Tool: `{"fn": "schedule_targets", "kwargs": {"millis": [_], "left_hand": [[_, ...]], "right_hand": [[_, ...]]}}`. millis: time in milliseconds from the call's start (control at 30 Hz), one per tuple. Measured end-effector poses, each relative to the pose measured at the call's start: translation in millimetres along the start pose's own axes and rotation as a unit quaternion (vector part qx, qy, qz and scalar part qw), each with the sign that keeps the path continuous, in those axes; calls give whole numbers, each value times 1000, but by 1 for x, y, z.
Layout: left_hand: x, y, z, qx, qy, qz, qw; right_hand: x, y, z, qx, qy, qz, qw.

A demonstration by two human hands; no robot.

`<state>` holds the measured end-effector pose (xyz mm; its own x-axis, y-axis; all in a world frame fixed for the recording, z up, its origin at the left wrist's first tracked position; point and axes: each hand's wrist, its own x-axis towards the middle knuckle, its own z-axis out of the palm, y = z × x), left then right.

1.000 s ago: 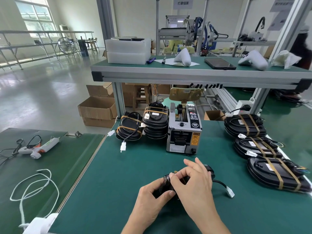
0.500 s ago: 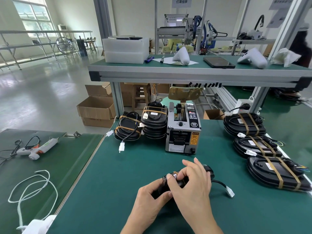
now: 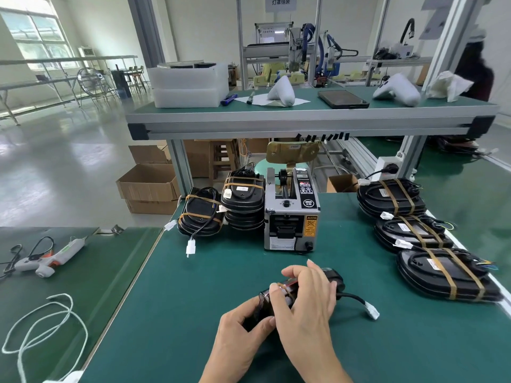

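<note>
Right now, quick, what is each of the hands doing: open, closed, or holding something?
Left hand: closed around the near end of the black part.
Right hand: closed over the same black part, fingertips on its tape strip.

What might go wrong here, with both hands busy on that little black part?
1. The amber strip under the fingertips of the right hand looks like tape; it could crease or stick crooked on the black part.
2. The cable with its white connector trails loose on the mat and may snag or get tugged if the left hand turns the part.
</note>
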<state>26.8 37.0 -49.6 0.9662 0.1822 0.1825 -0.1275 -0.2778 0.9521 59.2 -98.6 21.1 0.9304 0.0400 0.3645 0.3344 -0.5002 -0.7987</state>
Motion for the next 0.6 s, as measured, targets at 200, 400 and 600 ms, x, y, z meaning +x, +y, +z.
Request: {"fn": "schedule_targets", "kwargs": {"millis": [200, 400, 600], "left_hand": [[1, 5, 0, -3, 11, 17, 1000], [0, 12, 0, -7, 8, 25, 1000], [0, 14, -1, -10, 3, 13, 1000]], "right_hand": [[40, -11, -21, -111, -75, 61, 989], [124, -9, -22, -35, -100, 119, 987], [165, 8, 15, 80, -76, 309, 944]]}}
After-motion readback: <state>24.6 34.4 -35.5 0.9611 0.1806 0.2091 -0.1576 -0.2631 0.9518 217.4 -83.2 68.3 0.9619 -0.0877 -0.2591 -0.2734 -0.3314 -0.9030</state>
